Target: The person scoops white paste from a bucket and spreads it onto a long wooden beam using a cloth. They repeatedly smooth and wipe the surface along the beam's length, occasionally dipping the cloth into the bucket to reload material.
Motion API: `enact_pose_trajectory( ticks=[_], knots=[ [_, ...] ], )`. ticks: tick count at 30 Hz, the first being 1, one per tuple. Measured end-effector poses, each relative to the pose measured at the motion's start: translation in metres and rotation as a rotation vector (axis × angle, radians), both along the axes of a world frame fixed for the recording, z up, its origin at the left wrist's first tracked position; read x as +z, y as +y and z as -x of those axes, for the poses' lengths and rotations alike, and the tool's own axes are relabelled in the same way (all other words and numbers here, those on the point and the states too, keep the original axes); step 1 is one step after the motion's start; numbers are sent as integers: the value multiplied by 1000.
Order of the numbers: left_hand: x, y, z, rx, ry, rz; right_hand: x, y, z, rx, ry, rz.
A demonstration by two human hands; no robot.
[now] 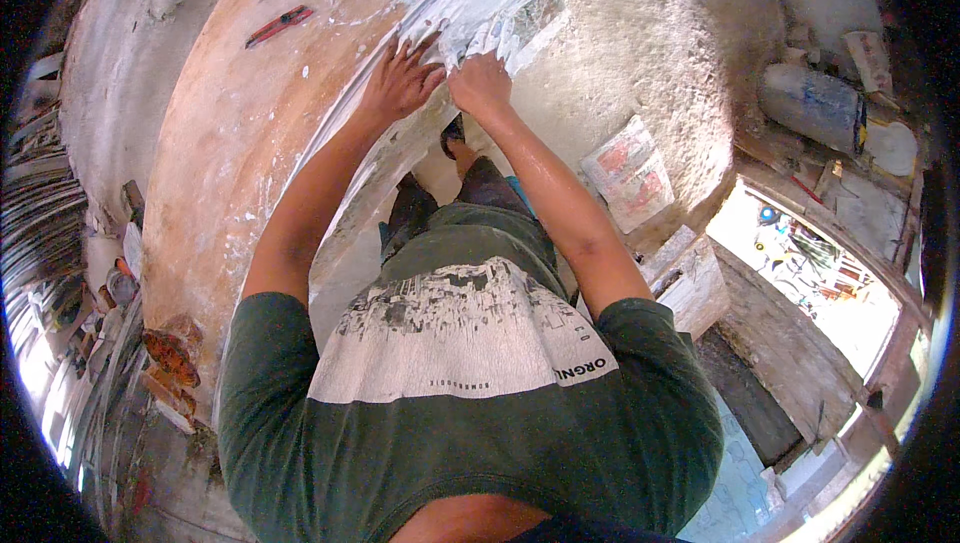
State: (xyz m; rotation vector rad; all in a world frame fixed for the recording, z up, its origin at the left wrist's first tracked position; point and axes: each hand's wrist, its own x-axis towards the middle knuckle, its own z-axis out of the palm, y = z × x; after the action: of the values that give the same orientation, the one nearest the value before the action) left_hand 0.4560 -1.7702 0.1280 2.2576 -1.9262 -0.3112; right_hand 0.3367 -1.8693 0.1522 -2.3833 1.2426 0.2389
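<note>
While left hand (400, 78) braces, right hand (480, 83) presses plaster (495, 13) (wet).

Both hands (440, 78) on wet plaster (490, 3) (white)

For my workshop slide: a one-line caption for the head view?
Both hands, left hand and right hand, press on wet white plaster along a curved moulding.

Red-handled tool (279, 26) lies on tan slab well left of your work. Blue-grey drum (812, 106) rests on its side far right. Printed paper sack (631, 172) on floor, wooden block (690, 283) just below it.
</note>
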Motion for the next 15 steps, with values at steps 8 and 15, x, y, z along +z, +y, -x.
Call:
enact_pose_trajectory(
  ticks=[8,15],
  knots=[
    [-10,-48,-6,-35,11,138,42,-88,-1,227,53,8],
    [-15,-42,-7,83,14,127,33,-120,15,-51,-92,-93]
  ],
)
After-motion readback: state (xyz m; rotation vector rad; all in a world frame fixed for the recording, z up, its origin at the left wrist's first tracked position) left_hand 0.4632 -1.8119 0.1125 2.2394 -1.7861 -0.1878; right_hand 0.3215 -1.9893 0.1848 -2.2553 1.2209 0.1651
